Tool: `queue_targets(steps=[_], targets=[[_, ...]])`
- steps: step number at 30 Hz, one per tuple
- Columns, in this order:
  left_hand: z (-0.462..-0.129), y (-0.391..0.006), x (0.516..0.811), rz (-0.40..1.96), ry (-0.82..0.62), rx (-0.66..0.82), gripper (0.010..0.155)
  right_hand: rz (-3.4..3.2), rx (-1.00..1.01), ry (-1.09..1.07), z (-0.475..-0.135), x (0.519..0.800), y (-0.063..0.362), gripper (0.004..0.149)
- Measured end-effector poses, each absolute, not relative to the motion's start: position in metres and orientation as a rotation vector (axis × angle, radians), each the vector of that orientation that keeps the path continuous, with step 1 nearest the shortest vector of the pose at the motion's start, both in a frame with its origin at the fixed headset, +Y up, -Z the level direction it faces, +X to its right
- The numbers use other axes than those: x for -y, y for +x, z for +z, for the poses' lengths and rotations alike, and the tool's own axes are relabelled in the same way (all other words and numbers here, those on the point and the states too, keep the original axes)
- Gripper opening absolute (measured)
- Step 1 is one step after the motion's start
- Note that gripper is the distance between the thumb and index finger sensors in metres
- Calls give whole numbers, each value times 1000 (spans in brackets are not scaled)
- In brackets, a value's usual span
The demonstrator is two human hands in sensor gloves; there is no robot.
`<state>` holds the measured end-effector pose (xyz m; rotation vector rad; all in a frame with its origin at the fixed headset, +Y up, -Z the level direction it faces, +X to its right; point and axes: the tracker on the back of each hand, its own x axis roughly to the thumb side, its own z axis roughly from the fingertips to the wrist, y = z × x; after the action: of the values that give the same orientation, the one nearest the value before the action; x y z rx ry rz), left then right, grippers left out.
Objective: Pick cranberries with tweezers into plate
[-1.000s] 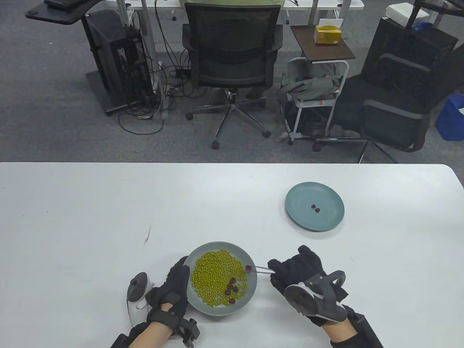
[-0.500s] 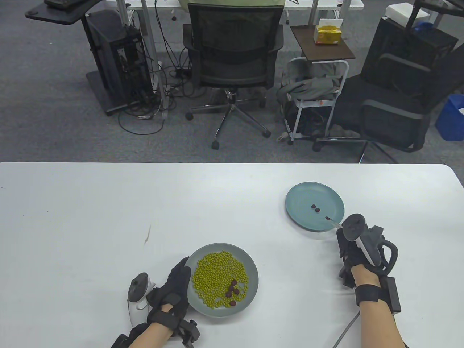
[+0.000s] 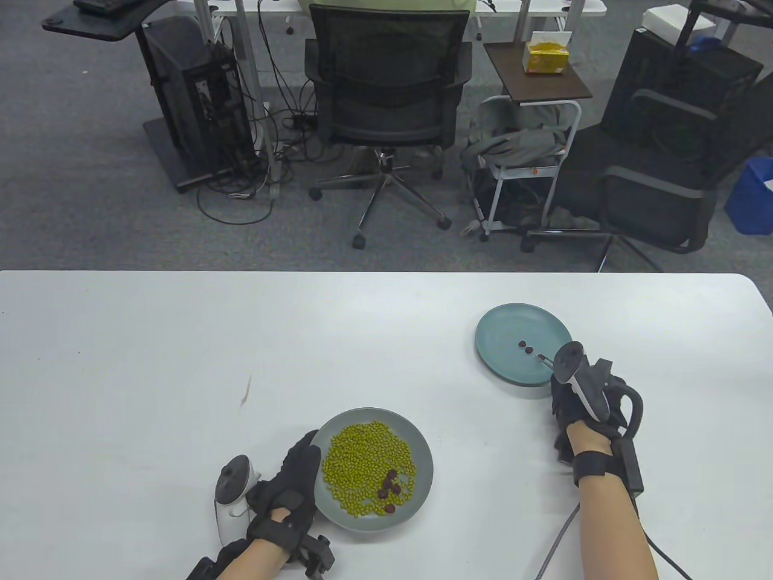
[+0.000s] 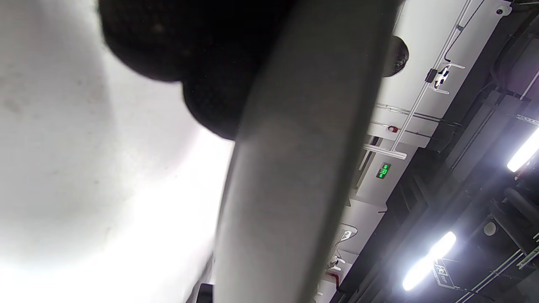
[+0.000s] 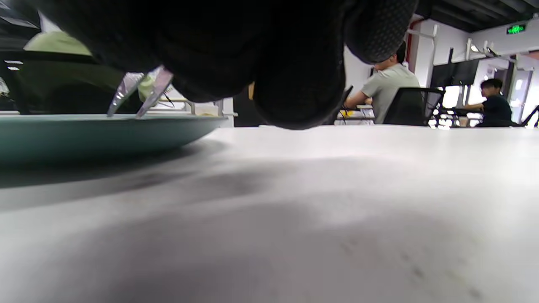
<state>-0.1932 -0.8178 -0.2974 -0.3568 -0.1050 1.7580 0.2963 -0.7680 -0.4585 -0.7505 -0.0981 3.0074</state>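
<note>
A grey plate point(image 3: 424, 450) of green beans holds several dark cranberries point(image 3: 389, 483) at its right side. My left hand point(image 3: 296, 477) grips its left rim; the left wrist view shows my fingers point(image 4: 189, 63) against the rim point(image 4: 294, 168). A teal plate point(image 3: 498, 320) at the right holds two cranberries point(image 3: 525, 347). My right hand point(image 3: 564, 402) holds metal tweezers point(image 3: 545, 359) with their tips over the teal plate's near right part. A small dark bit sits at the tips. In the right wrist view the tweezer arms point(image 5: 139, 92) dip behind the teal rim point(image 5: 84, 134), tips hidden.
The white table point(image 3: 181, 362) stretches left and beyond both plates. A small brown mark point(image 3: 246, 393) lies left of the grey plate. The table's far edge point(image 3: 362, 273) faces office chairs and carts on the floor.
My right hand has carried the tweezers with a cranberry from the grey plate across to the teal plate, and the tips now reach further over it. The left hand stays on the grey plate's rim.
</note>
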Motion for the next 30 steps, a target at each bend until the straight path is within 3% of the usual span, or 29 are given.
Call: queue_targets(steps=[6, 10, 20, 25, 30], targets=[[-298, -193, 817, 1761, -352, 106, 62, 2930, 246, -662, -433, 748, 301, 50], [-298, -195, 814, 1769, -338, 111, 62, 2761, 287, -472, -397, 733, 291, 50], [-302, -206, 811, 1779, -281, 94, 62, 2782, 595, 346, -318, 699, 200, 49], [-303, -207, 811, 1773, -273, 91, 62, 2793, 650, 619, -295, 700, 152, 49], [-303, -208, 813, 1769, -276, 76, 63, 2804, 655, 755, -285, 706, 130, 49]])
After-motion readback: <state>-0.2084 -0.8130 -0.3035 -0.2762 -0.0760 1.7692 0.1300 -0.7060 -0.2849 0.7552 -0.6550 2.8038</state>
